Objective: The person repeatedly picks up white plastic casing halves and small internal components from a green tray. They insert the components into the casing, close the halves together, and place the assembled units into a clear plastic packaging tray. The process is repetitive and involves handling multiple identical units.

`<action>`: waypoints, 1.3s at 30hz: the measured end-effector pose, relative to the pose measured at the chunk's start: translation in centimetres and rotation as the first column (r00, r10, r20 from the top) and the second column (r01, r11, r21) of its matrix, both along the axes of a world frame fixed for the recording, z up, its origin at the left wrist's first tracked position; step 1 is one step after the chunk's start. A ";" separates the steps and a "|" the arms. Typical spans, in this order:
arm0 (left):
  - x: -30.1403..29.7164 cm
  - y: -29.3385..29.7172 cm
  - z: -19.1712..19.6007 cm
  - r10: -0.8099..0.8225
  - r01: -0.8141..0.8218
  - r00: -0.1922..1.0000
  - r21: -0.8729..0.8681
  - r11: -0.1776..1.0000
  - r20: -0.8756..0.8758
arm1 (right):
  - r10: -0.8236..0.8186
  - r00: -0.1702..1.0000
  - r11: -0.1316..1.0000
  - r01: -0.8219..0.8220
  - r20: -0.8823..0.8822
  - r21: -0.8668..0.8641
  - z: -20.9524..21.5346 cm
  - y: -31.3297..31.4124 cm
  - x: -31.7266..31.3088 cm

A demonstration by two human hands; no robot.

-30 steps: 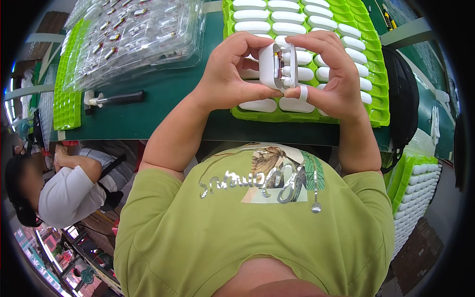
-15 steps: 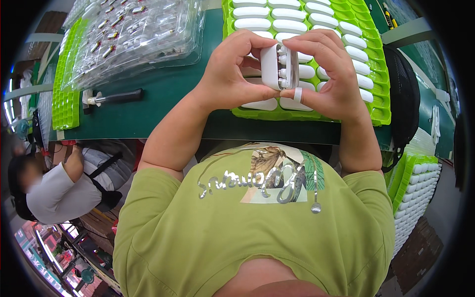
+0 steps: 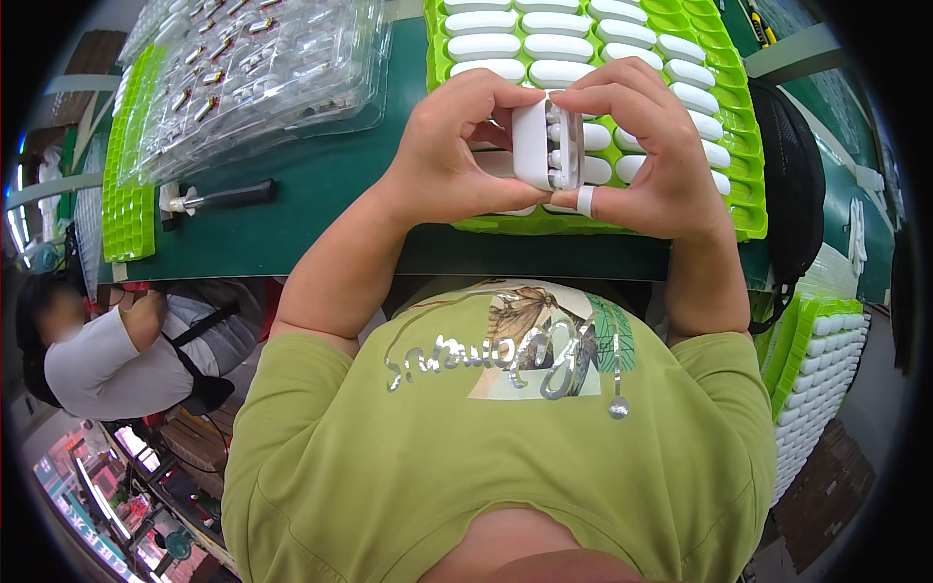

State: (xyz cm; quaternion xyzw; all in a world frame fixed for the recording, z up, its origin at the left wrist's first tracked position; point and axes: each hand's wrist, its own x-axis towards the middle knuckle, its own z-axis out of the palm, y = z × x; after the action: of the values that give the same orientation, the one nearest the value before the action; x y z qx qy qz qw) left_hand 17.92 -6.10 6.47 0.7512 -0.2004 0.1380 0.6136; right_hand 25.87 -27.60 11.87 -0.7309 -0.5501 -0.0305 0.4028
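Left grip [image 3: 449, 146] pinches white case [image 3: 530, 146] by its body; right grip [image 3: 661, 151] pinches the facing half. Case held above green tray [image 3: 743, 214], near bench [image 3: 321, 209] front edge.

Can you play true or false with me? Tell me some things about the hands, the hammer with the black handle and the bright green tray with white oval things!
1. The left hand and right hand both hold a small white plastic case. True.
2. The black-handled hammer lies in the bright green moulded plastic tray. False: it lies on the dark green tabletop.
3. White oval pieces sit in rows in the tray. True.
4. A white band circles the left thumb. False: it circles the right thumb.
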 end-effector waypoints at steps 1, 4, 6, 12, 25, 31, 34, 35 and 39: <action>-0.1 0.0 0.1 0.000 0.000 1.000 0.032 0.999 -0.001 | 0.001 1.000 1.000 -0.001 0.003 0.008 0.0 0.1 -0.2; -0.2 0.3 0.4 -0.016 0.017 1.000 0.066 0.998 -0.023 | -0.007 1.000 0.999 0.008 -0.022 0.046 -0.3 0.4 -0.4; -0.2 0.4 0.4 -0.054 0.054 0.997 0.004 0.999 -0.061 | -0.015 0.999 0.998 0.018 -0.043 0.068 -0.5 0.4 -0.4; 0.0 0.2 0.1 -0.009 0.004 0.998 -0.080 0.997 -0.057 | -0.032 0.995 0.995 0.041 -0.097 0.092 -0.8 0.6 -0.3; -0.2 0.7 0.4 -0.039 0.041 0.995 0.014 0.999 -0.091 | -0.050 0.998 0.997 0.053 -0.049 0.054 -0.6 0.6 -0.3; -0.2 0.8 0.1 -0.036 0.039 0.997 0.043 0.998 -0.073 | -0.006 0.999 0.999 0.005 0.035 0.042 -0.8 0.6 0.0; 0.1 0.3 -0.3 -0.007 0.008 0.999 0.025 1.000 -0.038 | -0.043 0.997 0.998 0.041 0.064 0.040 -1.0 0.6 0.0; 0.1 0.2 -0.3 -0.007 0.006 0.999 -0.015 1.000 -0.054 | -0.069 0.995 0.997 0.066 0.072 0.045 -1.1 0.7 -0.1; 0.1 0.1 -0.2 -0.001 -0.004 0.993 -0.041 0.999 -0.121 | -0.085 0.995 0.995 0.082 0.050 0.065 -1.2 0.8 0.1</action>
State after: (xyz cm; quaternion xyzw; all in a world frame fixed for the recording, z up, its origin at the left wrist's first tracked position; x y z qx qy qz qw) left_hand 18.00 -6.03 6.28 0.7456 -0.1595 0.0968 0.6398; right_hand 25.94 -26.84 10.63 -0.7391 -0.5283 -0.0839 0.4093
